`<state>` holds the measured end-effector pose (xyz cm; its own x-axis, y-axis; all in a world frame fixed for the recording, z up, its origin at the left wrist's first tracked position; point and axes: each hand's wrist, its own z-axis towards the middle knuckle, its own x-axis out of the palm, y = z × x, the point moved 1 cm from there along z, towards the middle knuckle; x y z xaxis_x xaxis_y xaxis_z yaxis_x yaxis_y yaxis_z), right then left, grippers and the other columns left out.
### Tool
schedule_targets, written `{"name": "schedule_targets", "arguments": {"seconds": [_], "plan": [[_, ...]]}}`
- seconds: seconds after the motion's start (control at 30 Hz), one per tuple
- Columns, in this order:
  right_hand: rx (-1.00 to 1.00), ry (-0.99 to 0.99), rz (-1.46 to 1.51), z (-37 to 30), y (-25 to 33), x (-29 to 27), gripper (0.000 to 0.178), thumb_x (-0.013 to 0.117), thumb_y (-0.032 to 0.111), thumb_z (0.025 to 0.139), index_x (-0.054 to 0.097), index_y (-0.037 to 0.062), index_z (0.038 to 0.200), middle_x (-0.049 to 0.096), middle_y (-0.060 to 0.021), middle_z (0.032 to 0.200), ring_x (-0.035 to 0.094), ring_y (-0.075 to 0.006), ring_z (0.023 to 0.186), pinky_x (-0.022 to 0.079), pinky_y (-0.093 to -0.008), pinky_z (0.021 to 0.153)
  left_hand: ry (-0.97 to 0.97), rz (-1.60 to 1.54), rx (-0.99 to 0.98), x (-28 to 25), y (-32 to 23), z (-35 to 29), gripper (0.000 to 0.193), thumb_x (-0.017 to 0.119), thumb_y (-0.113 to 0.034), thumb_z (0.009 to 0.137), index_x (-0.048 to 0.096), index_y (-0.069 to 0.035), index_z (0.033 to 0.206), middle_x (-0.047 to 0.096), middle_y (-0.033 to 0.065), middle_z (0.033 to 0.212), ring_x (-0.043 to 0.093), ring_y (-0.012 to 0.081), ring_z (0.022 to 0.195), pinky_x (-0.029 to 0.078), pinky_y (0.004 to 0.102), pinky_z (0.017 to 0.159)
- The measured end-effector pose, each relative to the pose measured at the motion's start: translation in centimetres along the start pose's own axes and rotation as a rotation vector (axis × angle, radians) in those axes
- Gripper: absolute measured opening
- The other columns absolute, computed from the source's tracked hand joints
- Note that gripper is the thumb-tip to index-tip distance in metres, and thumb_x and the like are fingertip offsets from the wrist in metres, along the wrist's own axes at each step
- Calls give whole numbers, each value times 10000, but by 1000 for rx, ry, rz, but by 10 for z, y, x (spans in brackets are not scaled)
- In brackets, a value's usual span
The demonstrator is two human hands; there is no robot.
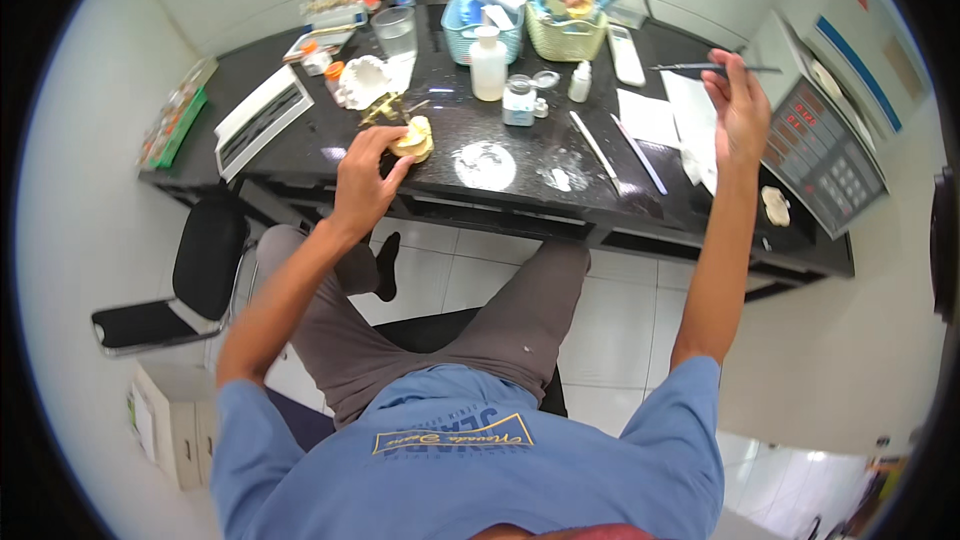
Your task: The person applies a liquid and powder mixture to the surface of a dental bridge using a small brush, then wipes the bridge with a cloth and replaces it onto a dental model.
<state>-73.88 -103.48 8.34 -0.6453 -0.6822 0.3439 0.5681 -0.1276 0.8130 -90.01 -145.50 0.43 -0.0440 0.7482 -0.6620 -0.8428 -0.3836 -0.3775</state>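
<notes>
My left hand is closed on a yellow dental cast near the table's front edge, fingers on top and thumb at its side. A brass-coloured hinged frame sits just behind the cast; whether they are joined I cannot tell. Raised over the table's right side, my right hand pinches a thin dark pen-like tool, held about level; its tip is too small to make out. Between the hands lie a round white patch, a smaller white smear, a white stick and a pale slim tool.
Behind stand a squeeze bottle, a small jar, a dropper bottle and two baskets. A white cast and an open case are at left. White sheets and a control-panel machine are at right.
</notes>
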Motion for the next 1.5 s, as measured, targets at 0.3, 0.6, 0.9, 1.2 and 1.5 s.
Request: {"name": "schedule_targets", "arguments": {"seconds": [0.3, 0.6, 0.9, 1.2, 1.5], "plan": [[-246, 210, -72, -77, 15, 80, 259, 643, 221, 955, 598, -22, 1032, 609, -73, 740, 646, -187, 657, 547, -312, 635, 445, -136, -78, -28, 11, 31, 414, 761, -108, 797, 597, -27, 1168, 666, 125, 1113, 659, 273, 979, 527, 343, 857], [-226, 506, -345, -162, -42, 156, 194, 673, 147, 914, 622, -11, 1013, 696, -151, 1019, 696, -216, 811, 568, -330, 762, 175, -31, 258, -8, 31, 12, 460, 801, -52, 725, 621, -28, 1148, 676, 126, 1092, 672, 289, 981, 560, 352, 838], [-411, 646, -821, -169, -69, 216, 687, 839, 202, 712, 554, 17, 1309, 643, -191, 1183, 638, -340, 1021, 520, -388, 861, 31, -171, 259, -2, 38, 11, 388, 793, -1, 709, 678, -9, 1079, 697, 144, 1027, 699, 280, 886, 581, 343, 765], [-353, 592, -742, -165, -78, 235, 589, 827, 224, 752, 604, 3, 1250, 693, -185, 1048, 688, -314, 861, 546, -370, 729, -29, -728, -165, -5, 38, 15, 476, 747, -40, 822, 592, -9, 1271, 695, 148, 1099, 697, 203, 953, 576, 331, 868], [-345, 557, -718, -167, -86, 236, 547, 837, 221, 724, 629, 28, 1192, 700, -120, 1075, 689, -270, 879, 546, -343, 753, 197, -883, -343, -28, 38, 25, 430, 703, -11, 861, 552, 57, 1258, 650, 148, 1172, 625, 207, 1103, 493, 342, 994]]}}
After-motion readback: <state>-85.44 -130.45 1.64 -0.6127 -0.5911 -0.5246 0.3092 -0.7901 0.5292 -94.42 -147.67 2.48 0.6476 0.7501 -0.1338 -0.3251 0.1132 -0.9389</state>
